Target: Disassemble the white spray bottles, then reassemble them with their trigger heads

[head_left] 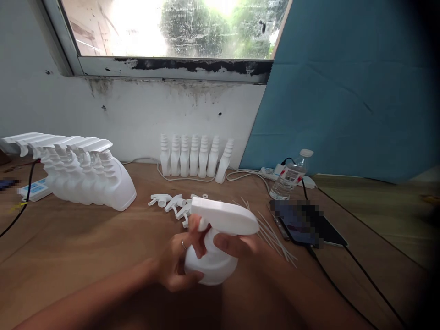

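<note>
A white spray bottle [209, 266] with its trigger head [225, 215] on top is between my two hands, close to me above the wooden table. My left hand [177, 263], wearing a ring, wraps round the bottle's body from the left. My right hand [237, 243] grips the neck just under the trigger head, with the thumb across the front. Part of the bottle's neck is hidden by my fingers. Just beyond lie several loose white trigger heads [174, 202], partly covered by the one in my hands. Thin white dip tubes [275, 236] lie scattered to the right.
At the left stands a row of white spray bottles [117, 188] with heads on. Several white bottles without heads [184, 156] line the wall. On the right are a clear water bottle [288, 178], a phone [294, 224], cables and a power strip [307, 182]. Another power strip [36, 189] lies far left.
</note>
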The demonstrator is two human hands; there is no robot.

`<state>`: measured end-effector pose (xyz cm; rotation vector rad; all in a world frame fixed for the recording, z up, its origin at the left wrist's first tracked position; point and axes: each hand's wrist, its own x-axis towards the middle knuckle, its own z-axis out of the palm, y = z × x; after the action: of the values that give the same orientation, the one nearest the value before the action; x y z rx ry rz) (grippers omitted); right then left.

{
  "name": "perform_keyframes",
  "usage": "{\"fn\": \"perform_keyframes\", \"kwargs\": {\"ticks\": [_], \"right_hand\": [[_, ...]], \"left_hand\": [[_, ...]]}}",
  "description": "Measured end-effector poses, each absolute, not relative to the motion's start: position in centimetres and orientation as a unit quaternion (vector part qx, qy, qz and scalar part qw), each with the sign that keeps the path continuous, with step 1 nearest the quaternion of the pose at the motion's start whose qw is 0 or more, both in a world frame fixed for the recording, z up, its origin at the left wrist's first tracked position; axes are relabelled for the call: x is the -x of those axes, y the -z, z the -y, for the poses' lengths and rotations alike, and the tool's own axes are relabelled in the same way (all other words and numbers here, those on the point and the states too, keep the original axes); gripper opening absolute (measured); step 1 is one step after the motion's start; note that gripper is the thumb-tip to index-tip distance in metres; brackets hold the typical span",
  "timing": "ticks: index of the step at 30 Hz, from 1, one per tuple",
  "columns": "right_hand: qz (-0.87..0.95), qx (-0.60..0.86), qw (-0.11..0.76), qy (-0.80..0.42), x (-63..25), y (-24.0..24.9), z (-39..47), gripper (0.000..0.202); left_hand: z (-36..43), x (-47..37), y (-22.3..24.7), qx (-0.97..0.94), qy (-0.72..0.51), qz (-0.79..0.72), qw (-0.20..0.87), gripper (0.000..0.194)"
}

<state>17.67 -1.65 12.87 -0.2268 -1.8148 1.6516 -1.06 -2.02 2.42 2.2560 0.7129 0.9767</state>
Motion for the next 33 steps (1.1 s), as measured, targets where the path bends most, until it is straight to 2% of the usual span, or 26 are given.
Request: {"fn": "perform_keyframes", "kwargs": {"ticks": [3, 6, 11, 15, 18, 24, 33], "right_hand": [[0.689, 0.121, 0.370, -0.611, -18.4, -13.7, 1.7, 0.059], [0.704, 0.151, 0.452, -0.526, -19.7, -15.0, 1.1, 0.069], [0.722, 0.207, 0.557, -0.356, -22.5, -17.4, 0.3, 0.040], [0.707, 0.218, 0.609, -0.287, -24.1, -18.7, 0.7, 0.029], [0.694, 0.228, 0.629, -0.266, -24.7, -19.0, 1.3, 0.027], [0.694, 0.214, 0.640, -0.252, -25.1, -19.6, 2.1, 0.027], [0.700, 0.232, 0.629, -0.247, -25.6, -19.6, 2.2, 0.024]], "left_hand": [[2.1, 1.9, -3.9, -0.843, -0.417, -0.205, 0.272, 0.047], [1.7, 4.0, -4.8, -0.815, -0.443, -0.327, 0.180, 0.046], [-0.9, 9.1, -5.3, -0.623, -0.477, -0.615, 0.076, 0.048], [-2.4, 12.4, -5.8, -0.539, -0.482, -0.690, 0.009, 0.048], [-2.3, 13.2, -6.3, -0.554, -0.456, -0.695, -0.057, 0.043], [-1.6, 12.5, -6.5, -0.604, -0.354, -0.708, -0.092, 0.037], [-1.7, 13.5, -7.2, -0.595, -0.275, -0.742, -0.143, 0.044]]}}
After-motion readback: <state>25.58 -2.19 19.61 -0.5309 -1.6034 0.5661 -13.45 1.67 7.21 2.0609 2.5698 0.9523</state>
